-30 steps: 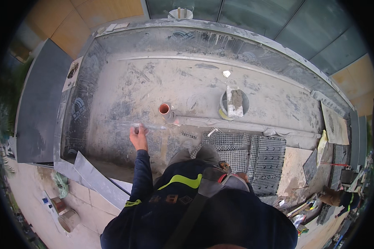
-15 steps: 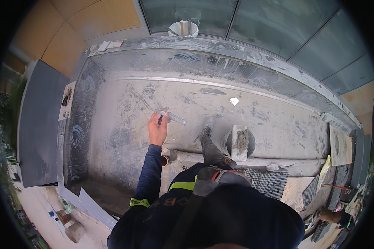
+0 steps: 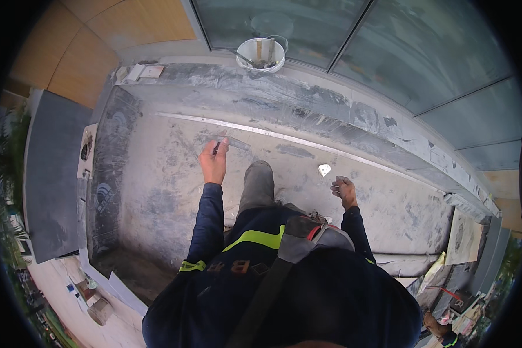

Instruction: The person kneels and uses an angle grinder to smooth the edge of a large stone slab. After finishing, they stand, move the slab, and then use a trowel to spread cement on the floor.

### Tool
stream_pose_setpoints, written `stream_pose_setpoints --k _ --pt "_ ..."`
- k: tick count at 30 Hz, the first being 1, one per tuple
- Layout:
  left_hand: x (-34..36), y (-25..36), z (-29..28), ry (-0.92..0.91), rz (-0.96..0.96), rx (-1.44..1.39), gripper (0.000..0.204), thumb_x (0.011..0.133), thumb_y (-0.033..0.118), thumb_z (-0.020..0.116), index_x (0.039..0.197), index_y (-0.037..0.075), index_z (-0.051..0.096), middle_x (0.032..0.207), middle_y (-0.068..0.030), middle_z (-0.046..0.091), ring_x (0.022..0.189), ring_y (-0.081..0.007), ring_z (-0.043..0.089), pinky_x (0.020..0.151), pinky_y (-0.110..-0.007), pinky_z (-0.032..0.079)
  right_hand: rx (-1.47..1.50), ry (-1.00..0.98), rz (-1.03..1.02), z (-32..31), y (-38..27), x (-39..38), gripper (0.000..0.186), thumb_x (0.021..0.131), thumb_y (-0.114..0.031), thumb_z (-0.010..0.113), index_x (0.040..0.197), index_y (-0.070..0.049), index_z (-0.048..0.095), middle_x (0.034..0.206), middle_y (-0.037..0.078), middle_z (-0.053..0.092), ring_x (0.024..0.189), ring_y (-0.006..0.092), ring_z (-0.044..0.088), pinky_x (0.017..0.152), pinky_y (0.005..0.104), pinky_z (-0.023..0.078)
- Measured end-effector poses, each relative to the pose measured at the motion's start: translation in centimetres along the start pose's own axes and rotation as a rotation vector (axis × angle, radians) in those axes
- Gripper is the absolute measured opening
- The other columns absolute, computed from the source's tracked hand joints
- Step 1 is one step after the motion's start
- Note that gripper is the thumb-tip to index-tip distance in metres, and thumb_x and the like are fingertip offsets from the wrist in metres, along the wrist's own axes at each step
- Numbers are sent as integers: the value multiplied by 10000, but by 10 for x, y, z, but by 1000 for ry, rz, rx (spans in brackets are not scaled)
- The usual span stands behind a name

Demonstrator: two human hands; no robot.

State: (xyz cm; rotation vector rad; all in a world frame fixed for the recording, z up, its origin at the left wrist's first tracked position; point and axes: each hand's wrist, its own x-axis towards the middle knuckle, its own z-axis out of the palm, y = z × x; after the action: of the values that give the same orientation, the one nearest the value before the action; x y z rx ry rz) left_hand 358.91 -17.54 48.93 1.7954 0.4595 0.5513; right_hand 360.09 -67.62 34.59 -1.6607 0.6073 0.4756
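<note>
Likely carrying: the left hand (image 3: 214, 166) pinches a slim grey strip (image 3: 236, 143), the right hand (image 3: 345, 192) half-curled, seemingly empty; next calls for sure footing.

Slim object (image 3: 236, 142), upper centre: pale grey.
Floor (image 3: 162, 168): dusty grey, mottled with darker blotches.
Long strip (image 3: 243, 126), upper centre: silvery white.
Small piece (image 3: 324, 169), right of centre: white.
Bucket (image 3: 242, 54), top centre: white.
Wall panels (image 3: 145, 26), upper left: orange-tan, crossed by dark lines.
Glass panels (image 3: 423, 52), upper right: grey-green, divided by dark lines.
Slab (image 3: 55, 180), left edge: plain slate grey.
Jacket (image 3: 330, 296), lower centre: navy, with fluorescent yellow-green band (image 3: 255, 236).
Bag (image 3: 296, 239), centre: grey, trimmed in red.
Trouser leg (image 3: 256, 188), centre: grey.
Sack (image 3: 435, 269), lower right: pale yellow.
</note>
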Motion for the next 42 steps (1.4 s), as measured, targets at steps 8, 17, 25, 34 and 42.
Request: stream_pose_setpoints --k 8,17,25,34,42 --pt "269 -4 103 -38 100 -29 245 949 205 751 928 -35 708 810 -108 681 708 -161 614 681 -311 487 88 -6 203 17 63 42 342 999 -260 606 1270 -51 602 1041 151 720 844 272 738 645 382 586" --pt "548 -98 258 -359 258 79 238 932 228 736 995 -1 746 908 -190 709 816 -342 704 745 -404 535 350 222 462 132 36 -11 329 990 -239 596 1256 -47 621 1018 127 703 821 231 721 647 352 574" --pt "600 -224 343 -625 260 330 230 887 175 752 1062 27 728 1000 -193 736 939 -391 700 840 -441 551 130 374 510 215 -128 55 344 999 -179 586 1281 15 618 987 128 724 783 197 732 617 291 561" --pt "487 -262 256 -856 19 331 193 905 59 633 1062 83 741 1013 -193 733 916 -354 721 801 -417 570 120 284 421 267 -175 99 341 1002 -165 619 1298 4 641 1061 148 722 866 216 735 702 326 609" --pt "419 -272 204 -1289 -56 582 201 913 167 636 1064 96 748 936 -196 746 915 -382 718 839 -487 567 105 221 422 280 -156 98 334 1001 -169 613 1283 4 658 1037 133 725 902 193 707 715 319 607"
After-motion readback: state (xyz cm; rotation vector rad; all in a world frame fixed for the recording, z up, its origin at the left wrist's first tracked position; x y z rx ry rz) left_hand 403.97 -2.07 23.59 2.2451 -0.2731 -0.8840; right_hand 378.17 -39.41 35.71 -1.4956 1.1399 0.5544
